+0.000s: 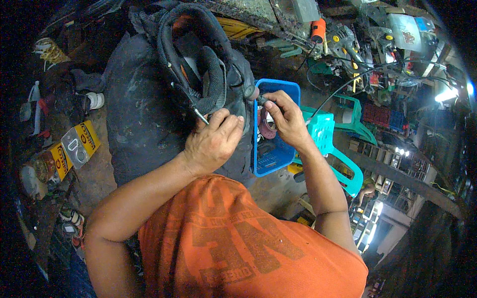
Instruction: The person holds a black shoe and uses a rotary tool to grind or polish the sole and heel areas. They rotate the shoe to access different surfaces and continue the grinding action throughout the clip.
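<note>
A large black shoe lies on the dark cloth over my lap, its padded collar facing up and a bit of orange showing inside. My left hand is closed at the shoe's near end, its fingers around a thin silver rod whose tip points at the collar. Off to the right, my right hand pinches a small dark piece beside a short round-ended cylinder. I cannot tell whether these two are one thing. Part of the shoe is hidden by my left hand.
Under my right hand stands a blue plastic basket with a mauve round item inside. Beside it is a turquoise plastic chair. Tools and cables crowd the far right, with an orange cylinder. Yellow packaging lies at left.
</note>
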`<state>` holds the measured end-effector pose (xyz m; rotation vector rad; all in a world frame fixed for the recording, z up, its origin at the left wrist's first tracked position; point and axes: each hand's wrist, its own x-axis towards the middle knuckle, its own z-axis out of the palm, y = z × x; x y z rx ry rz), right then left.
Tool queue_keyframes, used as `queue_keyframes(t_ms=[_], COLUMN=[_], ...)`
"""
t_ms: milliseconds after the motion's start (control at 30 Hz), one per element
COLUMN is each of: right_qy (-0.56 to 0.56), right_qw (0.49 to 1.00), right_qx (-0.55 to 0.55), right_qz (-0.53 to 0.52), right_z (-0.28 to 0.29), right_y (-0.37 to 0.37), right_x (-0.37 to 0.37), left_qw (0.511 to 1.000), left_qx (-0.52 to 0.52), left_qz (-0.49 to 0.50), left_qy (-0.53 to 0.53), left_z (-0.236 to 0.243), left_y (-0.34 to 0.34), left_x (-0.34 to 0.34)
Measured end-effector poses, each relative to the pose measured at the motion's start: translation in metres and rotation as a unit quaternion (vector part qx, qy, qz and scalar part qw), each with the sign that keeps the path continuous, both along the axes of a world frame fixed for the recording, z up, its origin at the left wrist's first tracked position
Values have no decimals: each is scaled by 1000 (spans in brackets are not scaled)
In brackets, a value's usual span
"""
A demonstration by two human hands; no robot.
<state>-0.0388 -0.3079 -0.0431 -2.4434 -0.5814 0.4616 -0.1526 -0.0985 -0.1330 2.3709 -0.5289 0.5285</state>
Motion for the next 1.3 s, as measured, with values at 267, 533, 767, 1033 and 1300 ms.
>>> queue_keyframes(t_ms=[267, 533, 767, 1033, 1300], right_qy=[-1, -7, -17, -24, -39], right_qw=[1000, 1000, 999, 998, 996], right_qx=[-11, -18, -32, -49, -66], right_qz=[5, 15, 23, 26, 38], right_z=[0, 1, 7, 10, 15], right_y=[-1, -3, 0, 1, 6], right_x=[-1, -2, -4, -2, -5], left_qw=[1000, 1000, 1000, 1000, 1000], left_qx=[1, 1, -2, -10, -3], left_qz=[1, -5, -5, -10, -9], left_qy=[3, 15, 8, 12, 14], left_z=[1, 1, 1, 2, 2], left_y=[0, 0, 0, 1, 1], left_x=[1, 0, 1, 1, 1])
